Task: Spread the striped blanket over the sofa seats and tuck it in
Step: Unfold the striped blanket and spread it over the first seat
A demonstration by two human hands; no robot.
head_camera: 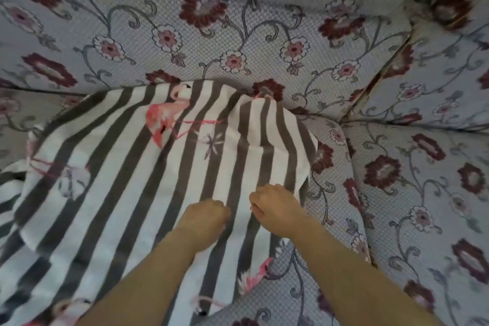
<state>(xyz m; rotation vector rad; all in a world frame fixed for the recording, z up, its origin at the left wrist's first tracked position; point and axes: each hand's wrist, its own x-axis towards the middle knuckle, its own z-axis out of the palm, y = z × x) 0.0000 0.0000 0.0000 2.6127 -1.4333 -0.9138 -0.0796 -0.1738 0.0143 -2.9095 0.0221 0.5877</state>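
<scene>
The striped blanket (127, 172), grey and white with pink flamingos, was laid rumpled across the sofa seat (412, 193), its far edge pushed up against the flowered backrest (238, 34) and its right corner humped. The seat to the right was left uncovered. The left hand (209, 216) was curled into a fist on the blanket, its grip closed on the cloth. The right hand (272, 206) was curled just beside it, fingers bunched on the blanket near its right edge.
</scene>
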